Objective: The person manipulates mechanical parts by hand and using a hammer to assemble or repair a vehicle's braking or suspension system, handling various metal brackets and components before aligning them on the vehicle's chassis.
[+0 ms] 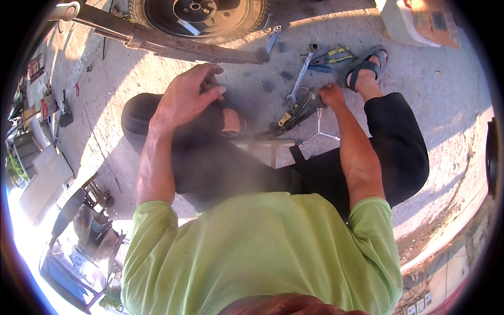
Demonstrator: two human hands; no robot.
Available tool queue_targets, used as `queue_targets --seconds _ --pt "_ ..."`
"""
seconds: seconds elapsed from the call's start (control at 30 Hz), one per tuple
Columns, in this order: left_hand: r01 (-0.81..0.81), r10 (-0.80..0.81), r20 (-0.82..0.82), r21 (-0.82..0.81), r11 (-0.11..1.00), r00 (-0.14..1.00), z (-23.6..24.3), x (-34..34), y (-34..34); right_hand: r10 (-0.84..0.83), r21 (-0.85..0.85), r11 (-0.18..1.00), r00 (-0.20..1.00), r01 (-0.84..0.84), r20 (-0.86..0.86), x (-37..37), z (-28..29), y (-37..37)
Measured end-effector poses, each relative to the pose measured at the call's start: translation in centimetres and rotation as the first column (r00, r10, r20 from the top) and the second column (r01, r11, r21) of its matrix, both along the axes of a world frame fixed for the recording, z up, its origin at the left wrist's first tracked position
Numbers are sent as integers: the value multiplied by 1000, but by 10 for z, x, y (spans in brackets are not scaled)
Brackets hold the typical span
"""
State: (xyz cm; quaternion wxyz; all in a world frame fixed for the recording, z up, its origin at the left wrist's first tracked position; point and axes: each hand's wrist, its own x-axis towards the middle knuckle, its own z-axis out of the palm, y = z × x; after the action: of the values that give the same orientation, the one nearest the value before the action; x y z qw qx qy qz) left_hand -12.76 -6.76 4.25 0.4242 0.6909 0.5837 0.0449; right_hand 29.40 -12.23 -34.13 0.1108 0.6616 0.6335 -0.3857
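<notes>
My left hand [190, 94] hovers around my left knee, thumb and bent fingers apart, with no held thing visible. Down at the right, my right hand [331, 95] has its fingers closed at the edge of a dark curved holder [303, 119] full of tools; what they grip is hidden. A brass-coloured piece [285, 118] lies in that holder. Just beyond it rests a long combination wrench [301, 76] on the ground. A three-armed Y-shaped socket wrench [319, 134] lies close below my right hand.
Ahead hangs a leaf spring [173, 48] in front of a wheel [223, 23]. Pliers [338, 54] with yellow-and-black handles lie near my sandalled right foot [367, 68]. Another wrench [273, 38] sits by the spring's end. A white container [401, 23] stands far right; a wooden stool [273, 150] is beneath me.
</notes>
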Motion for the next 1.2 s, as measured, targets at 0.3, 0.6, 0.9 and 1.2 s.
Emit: queue_targets --seconds 0.3,0.6,0.9,1.2 --pt "-10 10 -13 -12 1000 1000 -2 1 -1 -198 -63 978 980 200 28 -20 27 8" --pt "-18 18 -25 -19 1000 1000 -1 2 -2 -206 -92 976 975 199 -84 -50 68 37" --pt "21 -24 -63 -38 999 998 4 4 1 113 244 964 993 -102 -33 -161 102 130" --pt "109 -118 -105 -85 990 987 19 20 16 287 220 924 948 -312 139 -218 55 186"
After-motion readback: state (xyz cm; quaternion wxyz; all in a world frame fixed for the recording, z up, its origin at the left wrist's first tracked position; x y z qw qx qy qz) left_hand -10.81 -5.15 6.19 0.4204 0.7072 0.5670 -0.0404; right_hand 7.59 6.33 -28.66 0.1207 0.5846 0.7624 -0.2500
